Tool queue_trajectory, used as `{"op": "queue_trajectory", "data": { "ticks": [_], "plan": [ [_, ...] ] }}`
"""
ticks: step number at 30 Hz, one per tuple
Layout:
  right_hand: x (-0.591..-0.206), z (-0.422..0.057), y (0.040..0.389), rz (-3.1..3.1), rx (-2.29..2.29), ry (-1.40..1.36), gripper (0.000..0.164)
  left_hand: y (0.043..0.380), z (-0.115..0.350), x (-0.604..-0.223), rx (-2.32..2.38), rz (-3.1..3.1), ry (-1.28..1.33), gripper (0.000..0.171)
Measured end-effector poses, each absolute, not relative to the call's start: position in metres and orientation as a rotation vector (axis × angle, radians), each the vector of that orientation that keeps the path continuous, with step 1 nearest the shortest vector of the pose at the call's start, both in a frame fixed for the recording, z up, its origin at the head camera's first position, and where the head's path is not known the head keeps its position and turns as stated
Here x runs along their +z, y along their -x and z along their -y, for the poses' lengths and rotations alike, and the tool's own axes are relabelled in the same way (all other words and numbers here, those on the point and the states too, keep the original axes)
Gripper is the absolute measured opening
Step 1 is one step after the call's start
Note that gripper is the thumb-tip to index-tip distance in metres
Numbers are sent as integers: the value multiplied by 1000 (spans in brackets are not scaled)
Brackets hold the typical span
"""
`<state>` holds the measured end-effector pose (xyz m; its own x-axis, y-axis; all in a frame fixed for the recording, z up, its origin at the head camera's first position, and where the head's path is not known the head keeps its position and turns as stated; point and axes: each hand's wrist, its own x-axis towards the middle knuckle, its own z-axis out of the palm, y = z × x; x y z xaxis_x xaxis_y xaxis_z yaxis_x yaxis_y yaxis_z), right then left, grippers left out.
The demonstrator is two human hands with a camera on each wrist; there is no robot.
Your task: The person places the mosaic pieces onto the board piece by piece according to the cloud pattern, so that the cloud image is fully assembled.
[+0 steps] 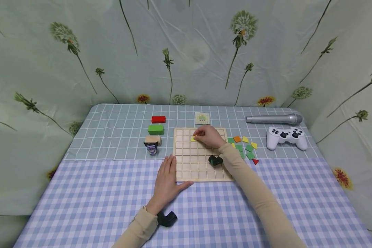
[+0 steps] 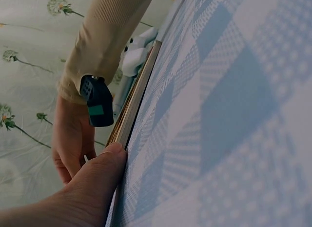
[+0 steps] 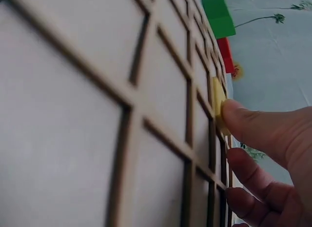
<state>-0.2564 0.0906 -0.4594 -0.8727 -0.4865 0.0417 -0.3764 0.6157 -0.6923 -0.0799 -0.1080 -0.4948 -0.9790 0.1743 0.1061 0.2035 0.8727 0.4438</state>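
A wooden grid board (image 1: 190,168) lies on the table, its squares marked off by raised strips. My right hand (image 1: 209,136) reaches over its upper part and pinches a yellow tile (image 1: 193,139) at one square. In the right wrist view the thumb presses against that yellow tile (image 3: 218,102), which stands partly above the strips; the index fingertip is hidden. Along the board's left edge lie the straight fingers of my left hand (image 1: 166,181), with the thumb at the front edge. The left wrist view shows the left thumb (image 2: 100,171) touching the board's side (image 2: 139,97).
Loose green, yellow, orange and red tiles (image 1: 249,148) lie right of the board. Behind it is a small pattern card (image 1: 202,118). A microphone (image 1: 272,119) and white game controller (image 1: 286,137) sit far right. Red (image 1: 158,119) and green blocks (image 1: 156,130), a beige block and a figurine (image 1: 152,148) stand left.
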Motion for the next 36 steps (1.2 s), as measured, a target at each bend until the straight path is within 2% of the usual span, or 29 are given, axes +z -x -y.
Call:
{"op": "queue_trajectory", "data": {
  "ticks": [5, 9, 15, 23, 30, 36],
  "plan": [
    [-459, -94, 253, -2725, -1066, 781, 13, 81, 108, -497, -710, 2967, 300, 111],
    [-458, -110, 247, -2735, -1183, 699, 16, 81, 107, -498, -724, 2952, 308, 111],
    [-450, -164, 237, -2809, -1299, 534, 18, 81, 106, -498, -749, 2949, 320, 111],
    [-451, -229, 236, -2878, -938, 491, 18, 80, 110, -497, -761, 2944, 328, 110],
    [-453, -245, 235, -2866, -784, 558, 27, 80, 109, -497, -747, 2954, 323, 110],
    [-455, -244, 237, -2875, -805, 481, 23, 80, 110, -497, -746, 2961, 321, 110]
  ]
}}
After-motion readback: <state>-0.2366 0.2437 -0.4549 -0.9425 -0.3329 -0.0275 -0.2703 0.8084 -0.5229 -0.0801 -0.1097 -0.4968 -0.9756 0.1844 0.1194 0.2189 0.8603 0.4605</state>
